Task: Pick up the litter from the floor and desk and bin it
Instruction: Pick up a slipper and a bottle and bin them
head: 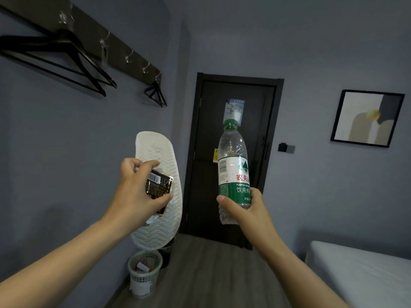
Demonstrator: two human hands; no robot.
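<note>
**Holding three pieces of litter, none of them binned yet**

Our left hand pinches a dark wrapper and seems to clamp a white slipper sole behind it. Our right hand is wrapped round the lower part of a capped plastic bottle, held upright. All three are raised in front of us, so we judge their pick-up done. Below the left hand, the mesh bin stands on the wooden floor by the wall, with some scraps already inside. Dropping in what we hold is left. The desk is out of view, so we cannot tell whether more litter waits there. Farthest off is the dark door.
</note>
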